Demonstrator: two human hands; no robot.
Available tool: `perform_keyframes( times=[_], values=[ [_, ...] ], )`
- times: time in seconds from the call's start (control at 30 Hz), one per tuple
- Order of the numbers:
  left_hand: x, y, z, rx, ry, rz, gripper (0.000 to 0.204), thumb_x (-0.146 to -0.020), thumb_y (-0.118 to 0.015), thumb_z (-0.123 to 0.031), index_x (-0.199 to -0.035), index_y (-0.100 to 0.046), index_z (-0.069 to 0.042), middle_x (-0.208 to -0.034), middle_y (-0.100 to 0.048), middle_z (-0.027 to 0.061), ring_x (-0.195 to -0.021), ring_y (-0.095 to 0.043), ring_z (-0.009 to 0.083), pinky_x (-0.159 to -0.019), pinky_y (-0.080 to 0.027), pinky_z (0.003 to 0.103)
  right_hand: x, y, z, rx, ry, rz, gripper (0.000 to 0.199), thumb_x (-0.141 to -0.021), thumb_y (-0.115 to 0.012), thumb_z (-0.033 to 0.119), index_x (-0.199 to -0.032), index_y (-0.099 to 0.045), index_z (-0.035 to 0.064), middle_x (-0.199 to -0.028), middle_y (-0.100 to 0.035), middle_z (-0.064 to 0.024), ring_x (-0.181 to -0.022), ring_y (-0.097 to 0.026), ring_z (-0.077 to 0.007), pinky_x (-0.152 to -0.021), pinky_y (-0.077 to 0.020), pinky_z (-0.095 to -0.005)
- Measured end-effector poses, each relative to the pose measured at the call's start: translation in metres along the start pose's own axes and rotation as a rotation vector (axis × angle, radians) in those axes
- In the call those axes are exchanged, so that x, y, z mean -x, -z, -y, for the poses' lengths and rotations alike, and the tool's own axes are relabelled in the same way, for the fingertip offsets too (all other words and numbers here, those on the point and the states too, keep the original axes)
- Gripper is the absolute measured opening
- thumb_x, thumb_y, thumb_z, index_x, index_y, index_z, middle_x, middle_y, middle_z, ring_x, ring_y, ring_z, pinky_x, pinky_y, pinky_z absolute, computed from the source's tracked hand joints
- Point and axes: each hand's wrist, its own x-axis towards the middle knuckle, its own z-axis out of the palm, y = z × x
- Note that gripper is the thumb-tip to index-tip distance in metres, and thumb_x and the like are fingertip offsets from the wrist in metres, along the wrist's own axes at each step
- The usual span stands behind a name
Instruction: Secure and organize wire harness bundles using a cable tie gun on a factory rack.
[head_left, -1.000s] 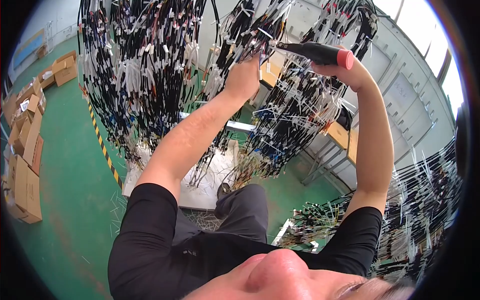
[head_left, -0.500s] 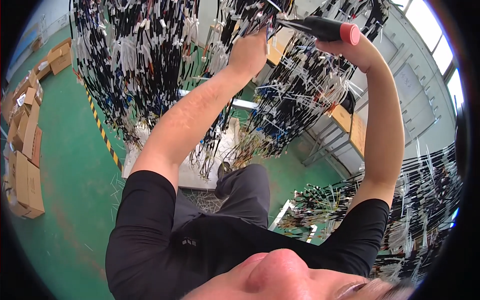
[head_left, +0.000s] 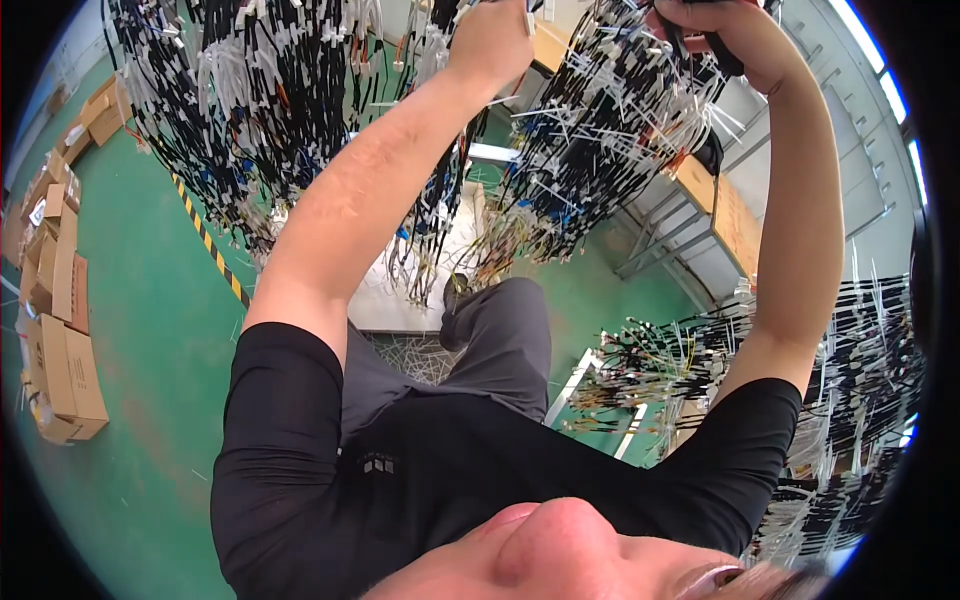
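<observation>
Both my arms are raised to the top edge of the view. My left hand (head_left: 492,45) is closed among the hanging bundles, around what looks like a wire harness (head_left: 531,12); its fingertips are partly cut off by the edge. My right hand (head_left: 745,32) grips a black cable tie gun (head_left: 728,58), mostly outside the picture. Its fingers curl around the handle. Between and behind the hands hang thick bunches of black wire harnesses (head_left: 590,140) with white connectors and many white cable tie tails.
More harnesses hang at the left (head_left: 250,110) and lower right (head_left: 840,370). A wooden-topped bench (head_left: 720,210) stands at the right. Open cardboard boxes (head_left: 70,370) line the far left, beyond a yellow-black floor stripe (head_left: 208,240). A white board (head_left: 400,300) lies before my legs.
The right hand has moved up and right, away from the left hand, taking the cable tie gun mostly out of view. The left hand sits higher, and the whole view has shifted slightly.
</observation>
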Motion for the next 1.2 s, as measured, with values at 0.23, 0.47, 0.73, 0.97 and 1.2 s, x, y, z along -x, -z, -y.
perform_keyframes(
  times=[0.23,0.47,0.73,0.97,1.2],
  values=[
    [-0.002,0.009,-0.009,-0.087,0.061,0.136,0.020,-0.096,-0.065,-0.012,-0.097,-0.069,0.008,-0.085,-0.072,0.0266,-0.083,-0.073,0.0434,-0.073,-0.060,0.052,0.006,-0.008,0.016,0.189,0.317,0.158,0.057,-0.089,-0.076,-0.003,-0.144,-0.064,0.0016,-0.128,-0.074,-0.0050,-0.112,-0.067,-0.0134,-0.093,-0.0544,-0.0288],
    [0.003,0.010,-0.007,-0.045,0.005,0.043,0.018,-0.095,-0.063,-0.009,-0.095,-0.069,0.008,-0.085,-0.072,0.0287,-0.083,-0.072,0.0442,-0.074,-0.060,0.053,-0.004,-0.015,0.018,0.328,0.460,0.319,0.064,-0.088,-0.074,-0.006,-0.150,-0.057,-0.0005,-0.144,-0.068,-0.0108,-0.128,-0.063,-0.0149,-0.111,-0.0502,-0.0303],
    [0.003,0.029,-0.027,0.445,0.461,0.334,0.013,-0.100,-0.068,-0.011,-0.099,-0.072,0.001,-0.082,-0.070,0.0174,-0.075,-0.067,0.0391,-0.068,-0.054,0.053,-0.014,-0.004,0.002,0.355,0.257,0.233,0.070,-0.083,-0.075,-0.007,-0.151,-0.056,0.0009,-0.137,-0.071,-0.0073,-0.122,-0.064,-0.0146,-0.106,-0.0523,-0.0312],
    [-0.018,0.033,-0.027,1.405,0.970,0.245,0.018,-0.107,-0.069,-0.021,-0.117,-0.067,-0.006,-0.084,-0.064,0.0055,-0.072,-0.061,0.0175,-0.063,-0.048,0.037,-0.018,0.003,-0.033,0.143,0.326,0.187,0.072,-0.088,-0.079,-0.001,-0.155,-0.051,0.0025,-0.139,-0.069,-0.0071,-0.122,-0.063,-0.0141,-0.108,-0.0513,-0.0318],
    [-0.009,0.007,-0.028,1.069,0.854,-0.061,0.023,-0.099,-0.073,-0.017,-0.120,-0.075,-0.006,-0.073,-0.065,0.0078,-0.060,-0.056,0.0188,-0.059,-0.042,0.042,-0.014,0.000,-0.020,0.310,0.428,0.249,0.068,-0.093,-0.076,0.000,-0.156,-0.051,0.0043,-0.137,-0.070,-0.0049,-0.120,-0.063,-0.0132,-0.107,-0.0513,-0.0324]
  ],
)
